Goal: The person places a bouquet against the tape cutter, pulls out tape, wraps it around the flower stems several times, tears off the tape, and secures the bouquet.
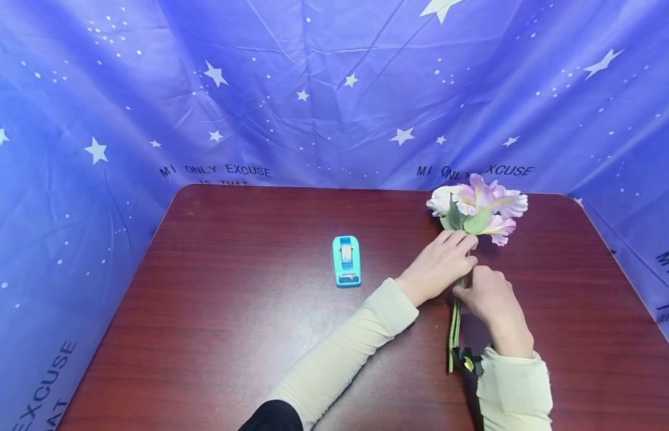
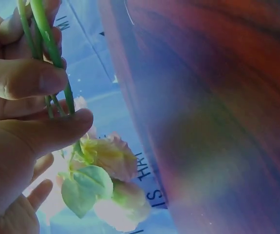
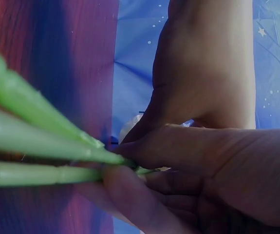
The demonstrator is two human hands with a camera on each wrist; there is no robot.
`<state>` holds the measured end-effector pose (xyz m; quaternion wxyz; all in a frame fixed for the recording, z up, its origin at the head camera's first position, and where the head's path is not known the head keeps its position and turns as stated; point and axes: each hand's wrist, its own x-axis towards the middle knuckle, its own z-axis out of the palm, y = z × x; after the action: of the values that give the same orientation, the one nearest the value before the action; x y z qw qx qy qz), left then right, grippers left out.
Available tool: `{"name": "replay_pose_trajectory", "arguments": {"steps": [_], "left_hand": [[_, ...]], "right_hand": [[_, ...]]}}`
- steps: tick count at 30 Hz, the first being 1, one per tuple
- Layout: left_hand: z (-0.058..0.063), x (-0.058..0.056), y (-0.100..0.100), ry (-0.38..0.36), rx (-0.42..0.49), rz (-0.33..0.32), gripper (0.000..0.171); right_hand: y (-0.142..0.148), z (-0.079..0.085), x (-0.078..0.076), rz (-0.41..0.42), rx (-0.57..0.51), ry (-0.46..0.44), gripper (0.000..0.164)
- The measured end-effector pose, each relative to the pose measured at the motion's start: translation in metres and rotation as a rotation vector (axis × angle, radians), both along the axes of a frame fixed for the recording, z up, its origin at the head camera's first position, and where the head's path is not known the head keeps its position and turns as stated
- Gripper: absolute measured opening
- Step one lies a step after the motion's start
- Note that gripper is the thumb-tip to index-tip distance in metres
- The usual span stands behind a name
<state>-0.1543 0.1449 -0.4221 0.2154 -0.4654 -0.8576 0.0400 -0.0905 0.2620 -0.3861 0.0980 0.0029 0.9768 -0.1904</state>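
A bunch of flowers [image 1: 487,203] with lilac-pink and white petals lies at the right of the table, blooms toward the far edge. My left hand [image 1: 442,263] grips its green stems just below the blooms. In the left wrist view the left thumb [image 2: 57,131] presses across the stems, close to a green leaf [image 2: 87,190]. Right below, my right hand [image 1: 493,302] pinches the same stems between thumb and fingers. The right wrist view shows several stems [image 3: 42,139] running out from that pinch. Their lower ends point toward the near side.
A turquoise tape dispenser [image 1: 347,263] stands on the dark red table [image 1: 232,269], left of the hands. Blue star-printed cloth [image 1: 312,90] hangs behind and along both sides. A small black item with a yellow spot [image 1: 467,362] is by the right cuff.
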Motion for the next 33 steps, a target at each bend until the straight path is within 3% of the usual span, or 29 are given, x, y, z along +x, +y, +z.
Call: {"name": "replay_pose_trajectory", "arguments": {"steps": [13,33], "left_hand": [[-0.001,-0.005,0.001,0.045,-0.058,-0.081,0.03],[-0.001,-0.008,-0.01,0.039,-0.028,-0.06,0.032]], "right_hand": [[0.002,0.002,-0.002,-0.001,0.024,0.024,0.02],[-0.001,0.0,-0.002,0.007,0.02,0.072,0.022]]}}
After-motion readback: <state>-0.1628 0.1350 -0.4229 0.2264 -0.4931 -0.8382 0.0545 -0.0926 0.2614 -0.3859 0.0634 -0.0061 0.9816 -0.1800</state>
